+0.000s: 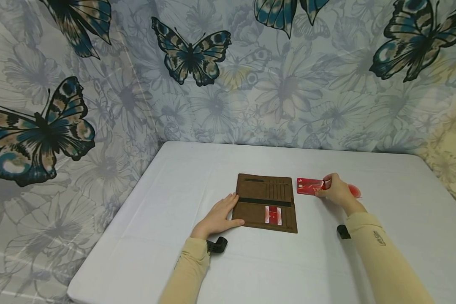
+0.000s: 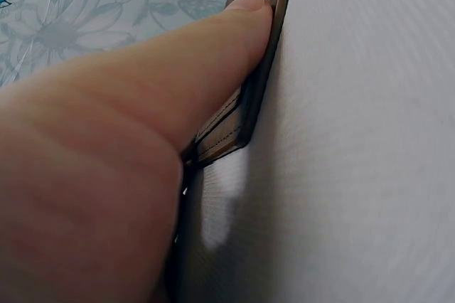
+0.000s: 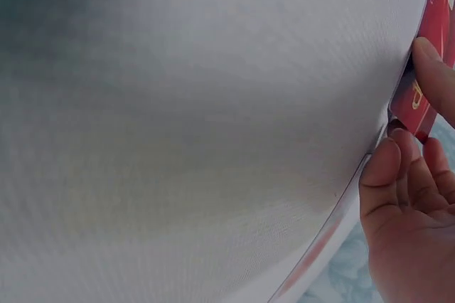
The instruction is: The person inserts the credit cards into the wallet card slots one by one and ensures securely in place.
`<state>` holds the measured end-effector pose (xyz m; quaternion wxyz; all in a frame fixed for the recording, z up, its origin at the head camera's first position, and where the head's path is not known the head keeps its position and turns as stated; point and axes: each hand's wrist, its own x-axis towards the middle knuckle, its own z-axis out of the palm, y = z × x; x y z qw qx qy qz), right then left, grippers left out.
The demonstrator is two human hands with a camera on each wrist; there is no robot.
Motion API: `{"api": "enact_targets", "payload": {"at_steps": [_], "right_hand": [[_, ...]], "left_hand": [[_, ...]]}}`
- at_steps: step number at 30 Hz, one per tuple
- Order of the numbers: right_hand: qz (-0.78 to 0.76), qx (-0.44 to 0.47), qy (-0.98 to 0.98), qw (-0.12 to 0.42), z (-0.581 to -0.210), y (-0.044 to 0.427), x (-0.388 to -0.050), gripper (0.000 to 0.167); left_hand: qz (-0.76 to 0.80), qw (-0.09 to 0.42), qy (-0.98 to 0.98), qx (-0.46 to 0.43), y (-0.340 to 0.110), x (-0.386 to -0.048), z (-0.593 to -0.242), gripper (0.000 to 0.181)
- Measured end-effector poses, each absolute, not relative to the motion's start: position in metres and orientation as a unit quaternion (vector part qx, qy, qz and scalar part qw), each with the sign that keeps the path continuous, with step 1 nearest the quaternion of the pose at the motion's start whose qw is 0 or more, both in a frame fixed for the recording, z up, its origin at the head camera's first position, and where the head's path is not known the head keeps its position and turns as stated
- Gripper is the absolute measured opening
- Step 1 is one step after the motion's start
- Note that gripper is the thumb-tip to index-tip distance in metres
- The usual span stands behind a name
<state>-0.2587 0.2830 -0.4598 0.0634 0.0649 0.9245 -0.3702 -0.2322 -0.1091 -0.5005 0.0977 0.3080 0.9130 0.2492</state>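
A brown wallet (image 1: 266, 188) lies spread open on the white table, with a red and white card (image 1: 273, 215) in its near half. My left hand (image 1: 221, 214) rests on the wallet's left edge, fingers extended; the left wrist view shows the thumb (image 2: 234, 33) lying along the near corner. To the right of the wallet, my right hand (image 1: 336, 191) pinches the right end of a red VIP card (image 1: 305, 186) between thumb and fingers. Another card with red on it (image 1: 354, 191) shows partly from behind that hand; the rest is hidden.
The white-covered table (image 1: 144, 236) meets a wall (image 1: 243, 114) with a butterfly and flower print at its back and left edges. Each wrist wears a black camera, one (image 1: 217, 245) at the left sleeve and one (image 1: 343, 232) at the right.
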Motion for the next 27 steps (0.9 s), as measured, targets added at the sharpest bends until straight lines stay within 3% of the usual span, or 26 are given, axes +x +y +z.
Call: {"api": "enact_targets", "payload": {"at_steps": [21,27], "right_hand": [[-0.385,0.044,0.922,-0.004,-0.458,0.283,-0.248,0.042],[-0.415,0.049,0.909,0.005,-0.457,0.288,-0.245,0.044]], "left_hand": [[0.256,0.097,0.911,0.310,-0.109,-0.231,-0.498,0.084],[0.257,0.097,0.910,0.310,-0.109,-0.230,-0.497,0.084]]}}
